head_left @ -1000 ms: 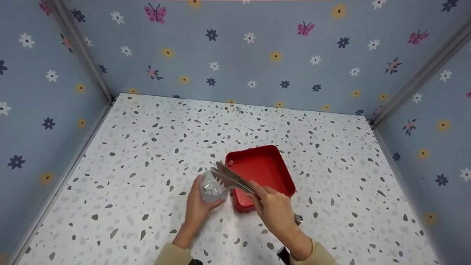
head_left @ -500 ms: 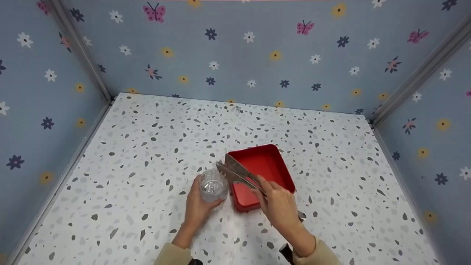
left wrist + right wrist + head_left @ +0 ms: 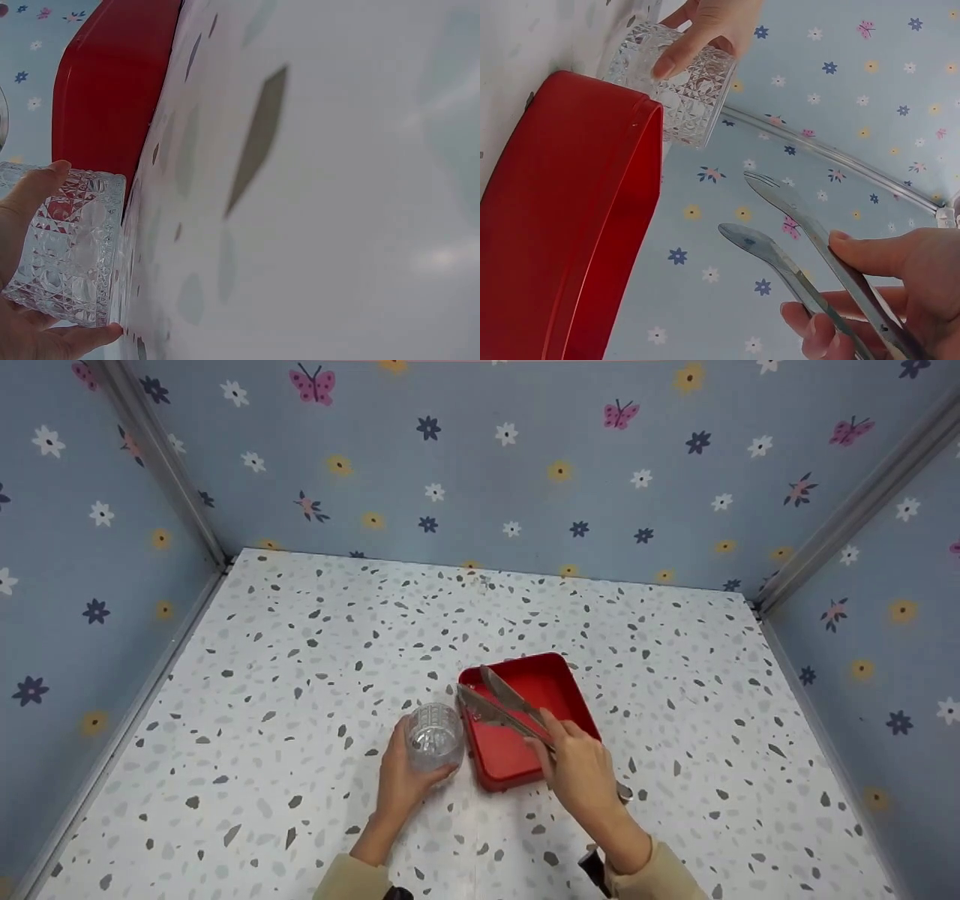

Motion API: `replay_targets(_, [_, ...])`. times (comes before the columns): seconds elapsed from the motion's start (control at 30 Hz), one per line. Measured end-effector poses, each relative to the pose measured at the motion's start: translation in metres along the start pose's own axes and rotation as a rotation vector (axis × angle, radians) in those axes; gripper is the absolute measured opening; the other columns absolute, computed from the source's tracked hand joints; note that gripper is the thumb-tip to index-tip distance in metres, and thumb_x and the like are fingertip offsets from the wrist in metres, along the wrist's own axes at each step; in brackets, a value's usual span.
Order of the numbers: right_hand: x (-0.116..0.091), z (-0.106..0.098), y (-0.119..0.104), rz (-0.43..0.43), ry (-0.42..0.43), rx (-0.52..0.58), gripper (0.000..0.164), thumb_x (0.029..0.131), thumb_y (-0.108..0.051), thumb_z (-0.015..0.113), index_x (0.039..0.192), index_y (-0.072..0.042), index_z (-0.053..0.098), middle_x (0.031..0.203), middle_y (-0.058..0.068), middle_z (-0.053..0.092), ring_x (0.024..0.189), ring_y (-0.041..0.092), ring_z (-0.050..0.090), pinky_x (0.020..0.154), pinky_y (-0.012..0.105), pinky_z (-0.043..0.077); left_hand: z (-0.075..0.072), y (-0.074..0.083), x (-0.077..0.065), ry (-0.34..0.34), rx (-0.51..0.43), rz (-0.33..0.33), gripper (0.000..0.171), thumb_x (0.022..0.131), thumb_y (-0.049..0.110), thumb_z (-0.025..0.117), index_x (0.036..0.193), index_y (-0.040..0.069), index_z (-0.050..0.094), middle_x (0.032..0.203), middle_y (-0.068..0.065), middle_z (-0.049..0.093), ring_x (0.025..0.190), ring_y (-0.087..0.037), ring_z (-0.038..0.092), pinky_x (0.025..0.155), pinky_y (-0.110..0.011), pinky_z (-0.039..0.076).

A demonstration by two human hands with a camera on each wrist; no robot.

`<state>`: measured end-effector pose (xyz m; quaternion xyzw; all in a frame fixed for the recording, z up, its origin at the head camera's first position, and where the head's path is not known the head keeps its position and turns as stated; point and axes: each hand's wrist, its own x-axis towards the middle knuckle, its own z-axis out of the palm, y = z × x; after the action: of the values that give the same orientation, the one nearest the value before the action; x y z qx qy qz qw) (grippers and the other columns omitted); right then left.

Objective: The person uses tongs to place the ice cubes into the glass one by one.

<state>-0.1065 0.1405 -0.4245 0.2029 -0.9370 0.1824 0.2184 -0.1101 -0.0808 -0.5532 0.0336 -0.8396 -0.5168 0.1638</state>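
Note:
My left hand (image 3: 401, 780) grips a cut-glass tumbler (image 3: 435, 735), fingers on one side and thumb on the other. In the left wrist view the tumbler's faceted wall (image 3: 71, 247) stands upright at the tabletop. With my right hand (image 3: 585, 772) I hold metal tongs (image 3: 491, 710), their arms spread apart and nothing between the tips. The tongs are over a square red box (image 3: 510, 761) just right of the tumbler. Small clear pieces (image 3: 475, 715) show at the box's left side, partly behind the tongs. In the right wrist view the tongs (image 3: 772, 251) hang above the box rim.
A speckled white tabletop (image 3: 337, 645) lies under everything. Blue flowered panels (image 3: 480, 457) enclose it at the back and both sides, joined by metal corner posts (image 3: 161, 457).
The tongs moved right, from over the tumbler's mouth to over the red box, and their arms spread wider. My left hand and the tumbler stayed in place.

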Motion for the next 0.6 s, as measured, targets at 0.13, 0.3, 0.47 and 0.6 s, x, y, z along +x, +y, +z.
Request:
replay_targets(0.13, [0.001,0.002,0.003,0.026,-0.02,-0.019,0.041,0.078,-0.025,0.067,0.11,-0.001,0.06,0.075,0.009,0.057,0.055,0.024,0.057,0.044,0.035,0.047,0.0,0.0,0.0,0.012,-0.007,0.007,0.099,0.053,0.024,0.085,0.131,-0.003,0.031,0.126,-0.019,0.044,0.116,-0.031,0.041,0.099,-0.041,0.032])
replay_targets(0.3, [0.002,0.006,0.007,0.052,-0.036,-0.048,0.04,0.078,-0.025,0.068,0.109,-0.002,0.06,0.075,0.011,0.056,0.055,0.025,0.056,0.041,0.035,0.046,0.0,0.0,-0.001,0.026,-0.017,0.032,0.098,0.052,0.022,0.085,0.13,-0.005,0.032,0.125,-0.021,0.044,0.115,-0.033,0.042,0.098,-0.042,0.033])
replay_targets(0.47, [0.003,0.012,0.01,0.098,-0.07,-0.068,0.04,0.078,-0.027,0.067,0.11,-0.003,0.06,0.076,0.012,0.057,0.059,0.028,0.058,0.044,0.038,0.048,0.0,0.0,0.0,0.027,-0.022,0.045,0.097,0.053,0.022,0.085,0.129,-0.004,0.032,0.124,-0.02,0.045,0.114,-0.033,0.042,0.098,-0.043,0.034])
replay_targets(0.6, [0.003,0.018,0.013,0.108,-0.078,-0.09,0.04,0.077,-0.028,0.068,0.108,-0.002,0.061,0.077,0.013,0.058,0.061,0.031,0.059,0.046,0.041,0.049,0.001,-0.001,0.0,0.025,-0.021,0.039,0.097,0.052,0.023,0.085,0.13,-0.003,0.032,0.124,-0.019,0.045,0.114,-0.032,0.042,0.097,-0.041,0.034])
